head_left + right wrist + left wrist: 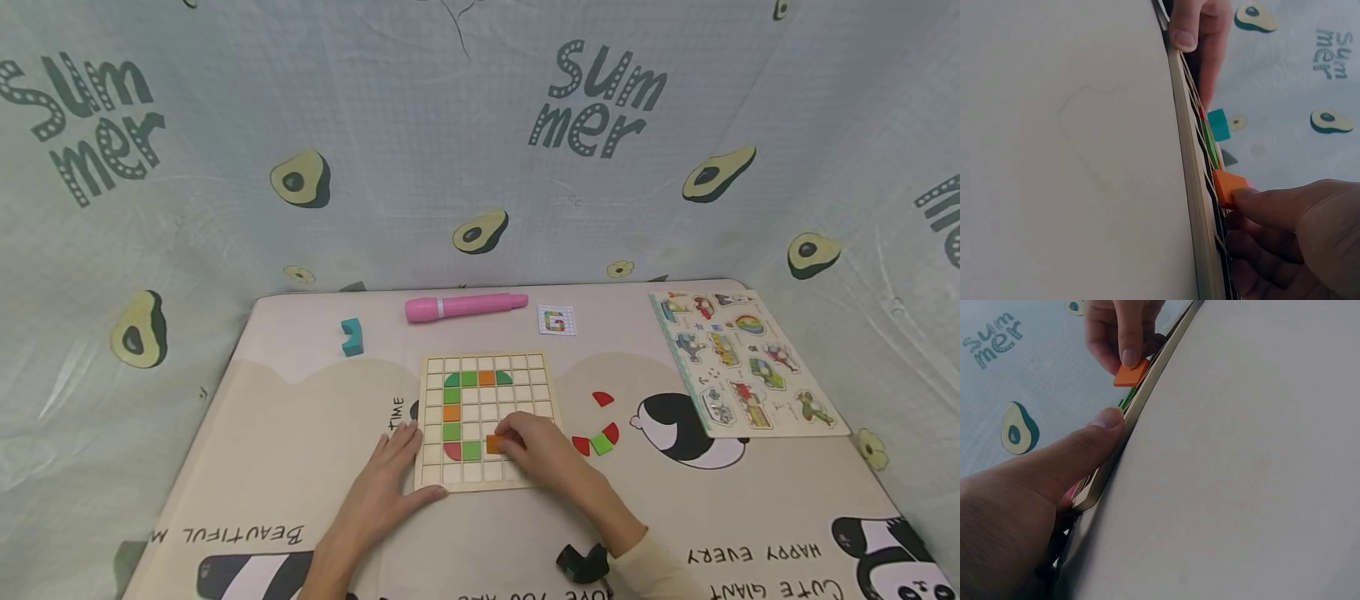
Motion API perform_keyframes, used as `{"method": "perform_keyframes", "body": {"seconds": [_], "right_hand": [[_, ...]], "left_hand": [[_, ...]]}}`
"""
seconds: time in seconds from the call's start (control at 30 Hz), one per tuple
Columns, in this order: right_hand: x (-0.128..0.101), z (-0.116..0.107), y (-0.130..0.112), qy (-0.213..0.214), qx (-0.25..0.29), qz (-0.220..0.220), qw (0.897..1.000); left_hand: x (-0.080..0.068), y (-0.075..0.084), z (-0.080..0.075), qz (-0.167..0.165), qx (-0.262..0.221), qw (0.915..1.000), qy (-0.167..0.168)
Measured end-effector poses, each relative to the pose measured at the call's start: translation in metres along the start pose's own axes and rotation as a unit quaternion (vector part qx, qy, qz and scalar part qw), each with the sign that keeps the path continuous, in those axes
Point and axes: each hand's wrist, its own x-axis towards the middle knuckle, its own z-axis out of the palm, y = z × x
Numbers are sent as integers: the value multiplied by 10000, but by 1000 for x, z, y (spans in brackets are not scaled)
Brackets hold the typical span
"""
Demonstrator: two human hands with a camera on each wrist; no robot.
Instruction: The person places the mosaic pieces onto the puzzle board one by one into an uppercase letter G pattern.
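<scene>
A wooden grid board (480,481) lies on the table in the head view, with green, orange and red tiles set in some of its squares as a curved outline. My right hand (546,450) pinches an orange square tile (1230,188) between thumb and fingers, close over the lower middle squares. At the board's near left corner rests my left hand (381,490), its fingers extended along the left side and the thumb (1100,425) on the front edge. Right of the board lie a green square tile (602,443) and several red quarter-round tiles (603,399).
Behind the board are a pink marker-like stick (468,307) and a small pattern card (557,321). A teal block (352,337) stands at the back left. To the right lies a picture puzzle board (750,367). A dark curved object (582,564) sits near the right forearm.
</scene>
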Motion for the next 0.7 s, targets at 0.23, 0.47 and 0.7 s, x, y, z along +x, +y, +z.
{"method": "perform_keyframes", "body": {"seconds": [0.23,0.47,0.7], "right_hand": [[2,2,-4,-88,-243,-36,9997],[1,5,-3,52,-554,-379,9977],[1,6,0,84,-518,-401,9978]], "left_hand": [[0,0,1,-37,-12,10000,-16],[1,1,1,46,70,9999,58],[1,2,2,47,89,9999,55]]}}
